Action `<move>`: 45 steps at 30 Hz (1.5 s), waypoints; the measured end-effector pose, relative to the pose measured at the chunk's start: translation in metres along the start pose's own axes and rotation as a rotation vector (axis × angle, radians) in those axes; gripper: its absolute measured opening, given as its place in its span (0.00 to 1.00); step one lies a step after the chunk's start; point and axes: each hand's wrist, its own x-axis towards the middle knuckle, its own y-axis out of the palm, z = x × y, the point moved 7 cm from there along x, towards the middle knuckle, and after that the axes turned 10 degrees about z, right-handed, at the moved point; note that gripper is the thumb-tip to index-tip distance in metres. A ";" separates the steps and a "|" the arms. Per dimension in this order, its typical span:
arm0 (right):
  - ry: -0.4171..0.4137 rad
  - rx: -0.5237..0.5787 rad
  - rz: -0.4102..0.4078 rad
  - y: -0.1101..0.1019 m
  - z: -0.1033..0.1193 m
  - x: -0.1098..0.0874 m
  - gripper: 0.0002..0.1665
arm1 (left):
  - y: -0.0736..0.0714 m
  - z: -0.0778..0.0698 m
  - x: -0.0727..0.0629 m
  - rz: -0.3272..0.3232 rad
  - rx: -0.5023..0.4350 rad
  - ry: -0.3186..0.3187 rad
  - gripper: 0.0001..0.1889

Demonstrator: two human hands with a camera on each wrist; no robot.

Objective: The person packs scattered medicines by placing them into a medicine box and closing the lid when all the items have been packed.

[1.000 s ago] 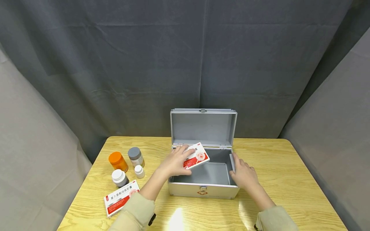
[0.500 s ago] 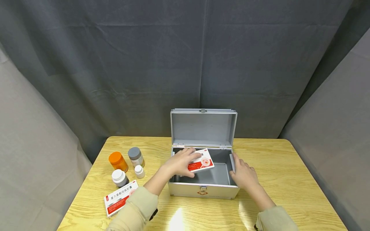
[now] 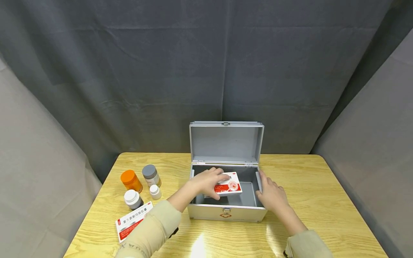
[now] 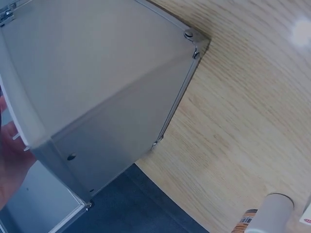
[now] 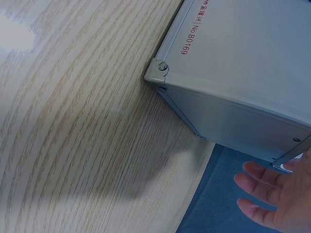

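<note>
My left hand (image 3: 209,182) grips a red-and-white medicine box (image 3: 233,185) and holds it tilted within the opening of a silver first-aid case (image 3: 226,212). The palm and fingers cover the box's left part. The case stands with its lid (image 3: 227,143) raised. My right hand (image 3: 274,195) holds the case's right rim, thumb and index finger over the edge; in the right wrist view its other fingers (image 5: 262,189) spread loosely outside the wall. In the left wrist view, the case's side wall (image 4: 102,136) hides most of my left hand (image 4: 10,162).
To the left on the wooden table (image 3: 300,200) stand an orange bottle (image 3: 131,181), a grey-capped bottle (image 3: 151,175), a white-capped dark bottle (image 3: 133,199) and a small white bottle (image 3: 155,192). Another medicine box (image 3: 132,222) lies in front, partly behind my left sleeve.
My left hand has moved right and lower into the case with the medicine box, which has turned more level. My right hand has stayed on the rim.
</note>
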 end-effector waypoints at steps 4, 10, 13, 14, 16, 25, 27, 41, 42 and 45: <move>-0.002 0.000 -0.005 0.000 0.001 0.001 0.44 | 0.003 0.000 0.005 0.025 0.015 -0.001 0.40; 0.001 0.005 -0.005 0.000 0.000 0.002 0.44 | 0.008 0.000 0.013 0.059 0.040 0.005 0.40; 0.000 0.006 -0.007 0.000 0.000 0.002 0.44 | 0.009 0.000 0.016 0.074 0.051 0.011 0.39; -0.001 0.006 -0.008 0.001 0.000 0.002 0.44 | 0.008 -0.001 0.017 0.081 0.053 0.014 0.39; -0.003 0.006 -0.009 0.001 0.000 0.002 0.44 | 0.008 -0.002 0.020 0.090 0.053 0.018 0.39; 0.002 0.008 -0.008 0.000 -0.001 0.002 0.44 | 0.012 -0.007 0.031 0.123 0.069 0.026 0.38; 0.004 0.005 -0.007 0.000 -0.002 0.002 0.44 | 0.014 -0.006 0.034 0.133 0.075 0.024 0.38; 0.007 0.011 -0.004 0.002 -0.002 0.001 0.45 | 0.025 -0.008 0.051 0.163 0.075 0.014 0.39; 0.006 0.011 -0.005 0.002 -0.002 0.001 0.45 | 0.025 -0.008 0.052 0.167 0.075 0.014 0.39; 0.003 0.012 -0.006 0.002 -0.001 0.001 0.44 | 0.026 -0.010 0.053 0.177 0.069 0.013 0.39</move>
